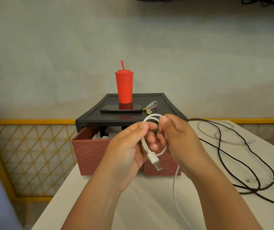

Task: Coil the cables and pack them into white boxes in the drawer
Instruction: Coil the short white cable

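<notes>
A looped white cable [153, 158] is pinched by the left hand [124, 153] and right hand [177, 140] in front of the open red drawer [89, 155], whose inside is mostly hidden by them. A black cable [249, 190] is sprawled to the right, and a red cup [125, 87] is set on top.

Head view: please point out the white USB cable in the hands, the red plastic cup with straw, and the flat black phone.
white USB cable [153, 158]: head view, on its white plug housing.
red plastic cup with straw [124, 87]: head view, on the cup wall.
flat black phone [111, 108]: head view, on its screen.
</notes>
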Tool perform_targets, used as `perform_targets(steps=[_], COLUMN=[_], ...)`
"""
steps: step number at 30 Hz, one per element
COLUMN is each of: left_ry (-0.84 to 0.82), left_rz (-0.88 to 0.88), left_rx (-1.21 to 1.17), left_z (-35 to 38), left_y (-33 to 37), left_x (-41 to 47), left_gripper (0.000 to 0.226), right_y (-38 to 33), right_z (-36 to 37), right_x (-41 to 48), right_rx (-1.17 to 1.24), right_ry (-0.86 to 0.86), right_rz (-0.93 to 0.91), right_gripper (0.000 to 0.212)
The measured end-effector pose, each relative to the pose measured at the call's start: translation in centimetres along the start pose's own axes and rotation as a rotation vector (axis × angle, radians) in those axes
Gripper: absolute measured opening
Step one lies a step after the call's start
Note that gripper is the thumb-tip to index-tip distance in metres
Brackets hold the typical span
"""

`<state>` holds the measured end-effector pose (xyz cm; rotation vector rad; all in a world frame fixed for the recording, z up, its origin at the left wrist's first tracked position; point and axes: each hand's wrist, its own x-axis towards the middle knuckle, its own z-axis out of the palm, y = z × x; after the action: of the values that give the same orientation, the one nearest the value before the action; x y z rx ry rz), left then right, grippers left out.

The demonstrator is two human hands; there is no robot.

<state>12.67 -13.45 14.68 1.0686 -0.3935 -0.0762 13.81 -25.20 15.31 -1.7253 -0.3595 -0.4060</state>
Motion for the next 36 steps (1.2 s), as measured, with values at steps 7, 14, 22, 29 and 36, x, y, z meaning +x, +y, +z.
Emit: perform_targets(steps=[7, 14, 22, 29, 36], left_ry=[0.032, 0.058, 0.337, 0.374, 0.233], left_rz=[-0.029, -0.139, 0.341, 0.157, -0.040], left_rx=[0.321, 0.565, 1.168, 0.405, 0.093], left_z=[-0.9, 0.2, -1.0, 0.6, 1.3], left_y=[0.3, -0.1, 0.5, 0.2, 0.4], left_x=[-0.1, -0.4, -0.4, 0.0, -0.2], left_gripper=[0.016, 0.010, 0.016, 0.017, 0.027], right_y=[0.3, 1.1, 1.0, 0.6, 0.9], right_z=[-0.6, -0.6, -1.3, 0.1, -0.1], right_x=[0.3, 0.6, 0.6, 0.2, 0.3], right_rx=[-0.087, -0.259, -0.234, -0.107, -0.139], right_ry=[0.106, 0.263, 0.231, 0.161, 0.192], right_rz=[0.016, -0.108, -0.066, -0.115, -0.163], right_gripper=[0.037, 0.039, 0.038, 0.038, 0.036])
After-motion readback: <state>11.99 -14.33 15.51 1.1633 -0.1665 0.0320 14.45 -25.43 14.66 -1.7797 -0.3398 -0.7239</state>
